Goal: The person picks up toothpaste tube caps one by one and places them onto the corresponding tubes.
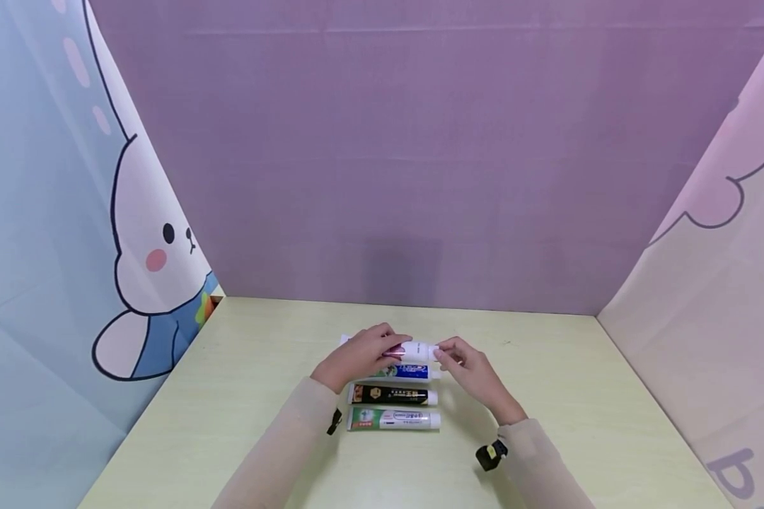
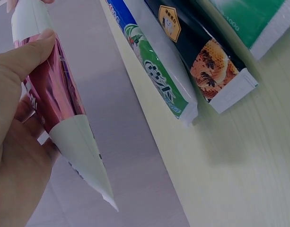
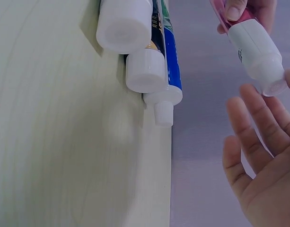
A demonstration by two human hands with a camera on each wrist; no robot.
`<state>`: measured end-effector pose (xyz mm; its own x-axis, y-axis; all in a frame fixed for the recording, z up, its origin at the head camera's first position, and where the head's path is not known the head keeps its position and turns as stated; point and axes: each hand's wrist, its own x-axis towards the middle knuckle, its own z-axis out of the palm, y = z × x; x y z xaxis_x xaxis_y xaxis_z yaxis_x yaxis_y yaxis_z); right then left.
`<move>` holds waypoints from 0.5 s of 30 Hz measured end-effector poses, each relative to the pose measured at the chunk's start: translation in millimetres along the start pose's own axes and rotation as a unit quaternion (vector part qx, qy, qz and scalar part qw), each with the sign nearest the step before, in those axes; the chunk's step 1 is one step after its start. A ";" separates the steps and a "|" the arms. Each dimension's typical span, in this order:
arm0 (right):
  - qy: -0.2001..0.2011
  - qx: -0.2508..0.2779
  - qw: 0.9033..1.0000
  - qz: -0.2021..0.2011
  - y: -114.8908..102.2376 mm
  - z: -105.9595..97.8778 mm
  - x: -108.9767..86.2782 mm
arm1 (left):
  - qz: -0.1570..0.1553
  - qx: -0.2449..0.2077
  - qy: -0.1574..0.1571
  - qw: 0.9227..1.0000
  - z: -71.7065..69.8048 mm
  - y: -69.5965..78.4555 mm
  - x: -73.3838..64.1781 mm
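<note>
My left hand (image 1: pixel 361 355) grips a white and red toothpaste tube (image 1: pixel 418 351) round its middle, thumb on the near face in the left wrist view. The tube is held above the table, its flat crimped end (image 2: pixel 95 165) pointing down in that view. At the tube's other end, my right hand (image 1: pixel 476 373) pinches the white cap (image 3: pixel 271 78) between thumb and fingertips; its other fingers are spread. Just nearer to me lies a blue and green toothpaste tube (image 1: pixel 412 371), partly covered by the left hand.
A black toothpaste tube (image 1: pixel 395 394) and a green and white one (image 1: pixel 395 419) lie parallel on the pale wooden table (image 1: pixel 255 396), caps to the right. A purple cloth (image 1: pixel 407 177) rises behind the table, with printed curtains (image 1: pixel 38 247) at both sides.
</note>
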<state>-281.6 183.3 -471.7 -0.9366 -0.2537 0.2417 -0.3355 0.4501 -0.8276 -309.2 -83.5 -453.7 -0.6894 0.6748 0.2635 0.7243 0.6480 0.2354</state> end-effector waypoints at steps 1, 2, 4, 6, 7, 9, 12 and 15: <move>-0.003 -0.002 1.000 0.002 0.2 0.1 -0.1 | 0.002 -0.001 0.001 1.000 0.3 -0.2 -0.4; -0.005 -0.003 1.000 0.004 -0.2 0.1 -0.4 | 0.005 -0.003 0.003 1.000 0.4 -0.3 -0.9; -0.009 -0.014 1.000 0.010 -1.2 -0.6 -1.3 | 0.007 -0.005 0.003 1.000 0.3 -0.4 -1.5; -0.009 -0.025 1.000 0.015 -2.1 -1.6 -1.8 | 0.007 -0.008 0.004 1.000 0.3 -0.6 -1.8; -0.009 -0.029 0.999 0.017 -2.5 -2.1 -2.1 | 0.004 -0.007 0.003 1.000 0.2 -0.6 -1.8; -0.010 -0.032 0.999 0.007 -2.4 -3.3 -2.7 | -0.002 -0.005 -0.001 1.000 -0.1 -0.5 -1.9; -0.012 -0.025 0.999 -0.020 0.7 -3.4 -3.0 | -0.007 -0.005 -0.005 1.000 -0.1 -0.4 -2.2; -0.006 -0.025 0.998 -0.065 5.6 -3.1 -3.8 | -0.010 -0.008 -0.008 1.000 0.2 -0.5 -2.5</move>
<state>-280.3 189.4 -475.7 -0.8834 -0.3229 0.3395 -0.4594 0.4546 -0.7631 -307.8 -85.4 -454.7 -0.7033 0.6676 0.2445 0.7109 0.6554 0.2552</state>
